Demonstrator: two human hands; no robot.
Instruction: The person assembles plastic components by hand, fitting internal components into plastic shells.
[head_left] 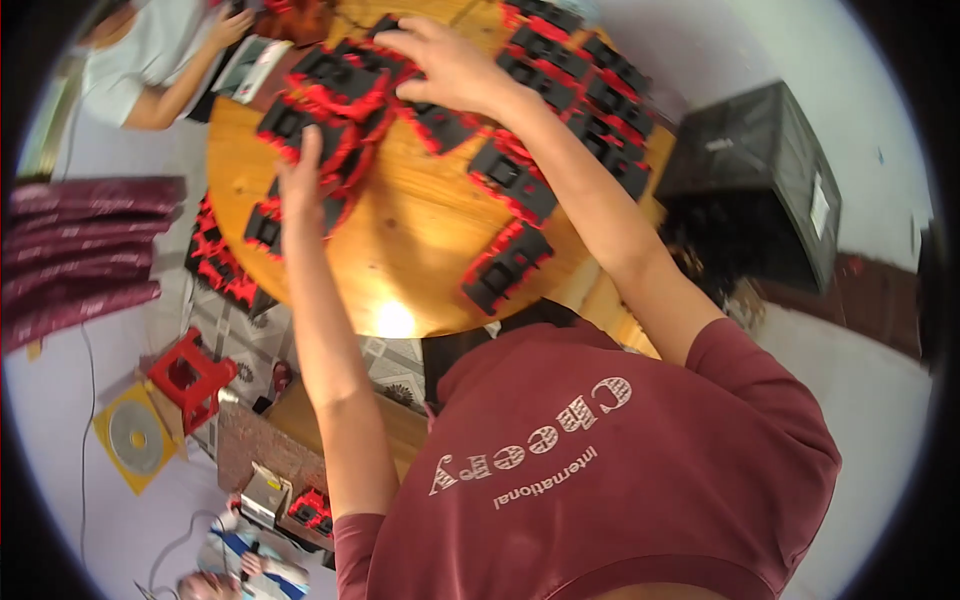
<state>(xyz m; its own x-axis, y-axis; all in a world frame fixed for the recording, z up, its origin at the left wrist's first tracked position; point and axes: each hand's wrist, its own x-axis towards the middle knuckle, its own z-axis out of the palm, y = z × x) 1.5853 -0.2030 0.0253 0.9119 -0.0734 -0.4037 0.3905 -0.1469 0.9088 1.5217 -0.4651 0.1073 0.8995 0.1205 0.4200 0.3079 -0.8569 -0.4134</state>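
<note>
Black blocky pieces with ragged red edging, of a kind I cannot make out, lie on a round wooden table point(375, 275). Several are heaped in a stack point(345, 80) at the far left. My left hand point(302, 180) rests against the near left side of that heap, thumb stretched up along a black piece point(290, 125); its other fingers are partly hidden. Farther right, my right hand point(450, 68) reaches over the heap's far right side with fingers spread apart, close above another black and red piece point(440, 125). Neither hand visibly grips anything.
More such pieces point(510, 180) lie in rows along the table's right side, one point(507, 265) near its front edge. A large black box point(750, 180) stands at right. At far left sits another person point(150, 75). A red stool point(192, 378) is on the floor at left.
</note>
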